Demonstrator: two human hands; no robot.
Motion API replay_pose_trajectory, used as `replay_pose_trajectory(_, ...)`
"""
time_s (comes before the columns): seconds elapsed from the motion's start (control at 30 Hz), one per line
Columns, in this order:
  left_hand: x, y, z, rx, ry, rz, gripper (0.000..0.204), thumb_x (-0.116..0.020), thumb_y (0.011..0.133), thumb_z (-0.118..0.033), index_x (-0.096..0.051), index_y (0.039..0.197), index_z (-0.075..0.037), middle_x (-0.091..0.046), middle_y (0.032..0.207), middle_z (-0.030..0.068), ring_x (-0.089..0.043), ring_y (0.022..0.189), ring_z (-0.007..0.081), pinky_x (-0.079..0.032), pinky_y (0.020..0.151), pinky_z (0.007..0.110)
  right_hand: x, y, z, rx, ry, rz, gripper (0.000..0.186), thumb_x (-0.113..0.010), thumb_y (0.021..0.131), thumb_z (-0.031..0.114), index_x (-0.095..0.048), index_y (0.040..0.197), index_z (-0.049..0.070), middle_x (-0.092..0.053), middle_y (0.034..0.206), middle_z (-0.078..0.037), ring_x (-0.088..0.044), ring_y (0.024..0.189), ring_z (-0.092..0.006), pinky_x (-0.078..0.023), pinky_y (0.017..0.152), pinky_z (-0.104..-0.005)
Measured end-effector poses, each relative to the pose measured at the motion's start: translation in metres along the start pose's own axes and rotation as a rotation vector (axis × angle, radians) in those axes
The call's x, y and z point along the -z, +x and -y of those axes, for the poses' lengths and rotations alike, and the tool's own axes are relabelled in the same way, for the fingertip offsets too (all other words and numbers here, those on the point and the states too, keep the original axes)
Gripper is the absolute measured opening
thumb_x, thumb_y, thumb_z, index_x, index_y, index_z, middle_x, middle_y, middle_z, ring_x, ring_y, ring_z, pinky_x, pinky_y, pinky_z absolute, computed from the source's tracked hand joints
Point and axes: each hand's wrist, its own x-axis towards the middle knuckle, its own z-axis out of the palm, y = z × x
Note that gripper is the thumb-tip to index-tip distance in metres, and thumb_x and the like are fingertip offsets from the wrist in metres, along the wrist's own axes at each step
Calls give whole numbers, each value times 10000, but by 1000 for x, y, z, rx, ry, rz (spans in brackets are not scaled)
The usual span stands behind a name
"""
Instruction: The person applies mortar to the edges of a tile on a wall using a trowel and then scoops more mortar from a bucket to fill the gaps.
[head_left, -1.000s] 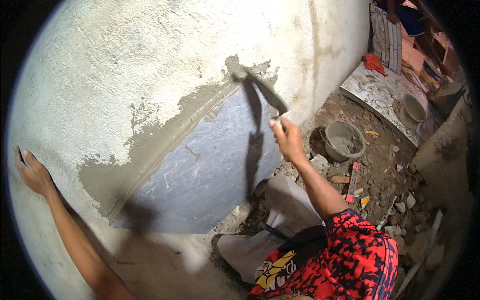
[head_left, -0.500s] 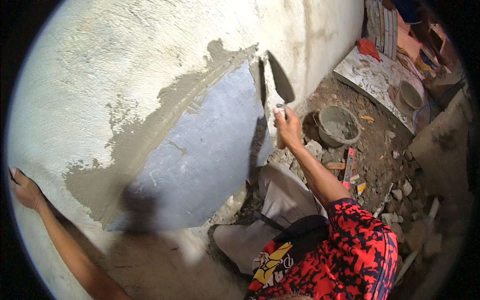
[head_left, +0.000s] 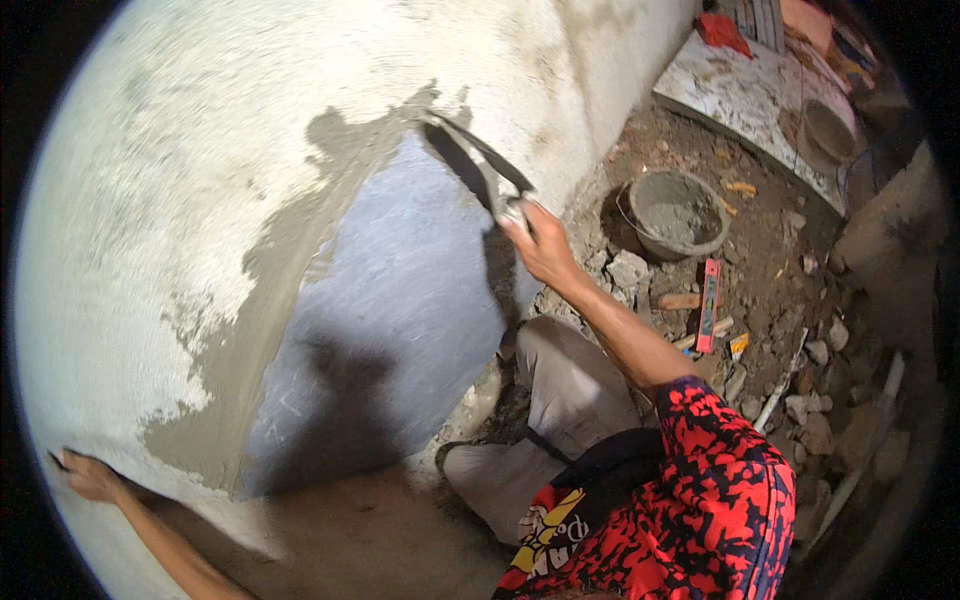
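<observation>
My right hand (head_left: pixel 541 243) is closed around the handle of a trowel. The trowel's blade (head_left: pixel 507 168) is seen nearly edge-on, its tip at the top corner of a smooth grey panel (head_left: pixel 400 245) on the wall. Beside the blade falls its dark shadow. A band of wet mortar (head_left: pixel 290 245) runs along the panel's left sloping edge and spreads over the rough pale wall (head_left: pixel 200 170). Far to the left, my left hand (head_left: pixel 92 477) rests against the wall low down, fingers stretched out, with no tool seen in it.
To the right stands a bucket (head_left: pixel 675 215) of grey mortar on rubble-strewn ground. A red spirit level (head_left: pixel 708 305) lies near it, by broken stones (head_left: pixel 815 405). Farther back are a mortar-stained board (head_left: pixel 750 110), a red cloth (head_left: pixel 722 35) and a second bucket (head_left: pixel 828 132).
My right hand has brought the trowel left, from beside the panel to its top corner, turning the blade more edge-on. The view has shifted; my left hand now appears lower.
</observation>
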Motion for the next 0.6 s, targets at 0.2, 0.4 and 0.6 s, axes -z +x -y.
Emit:
replay_pose_trajectory(0.2,5,-8,-24,29,61,31,539,-404,967,-423,-545,1266,4,-583,1226,232,-590,1063,392,-463,887,463,10,-11,-31,53,-45,70,235,-622,891,198,-566,952,-22,-561,863,-211,-549,755,-374,-460,681,-421)
replay_pose_trajectory(0.4,7,6,-9,180,284,39,506,-382,980,-362,-525,1270,28,-595,1180,261,-605,972,407,-465,843,486,53,-148,-172,-250,-205,250,284,-601,888,157,-562,1099,-30,-586,1024,-254,-570,919,-433,-475,807,-458)
replay_pose_trajectory(0.6,16,6,-16,-30,276,148,417,-395,960,-249,-591,989,118,-628,917,297,-570,779,447,-427,659,502,80,-161,-160,-442,-151,324,276,-575,901,142,-557,1102,-46,-577,983,-265,-575,909,-437,-467,784,-490)
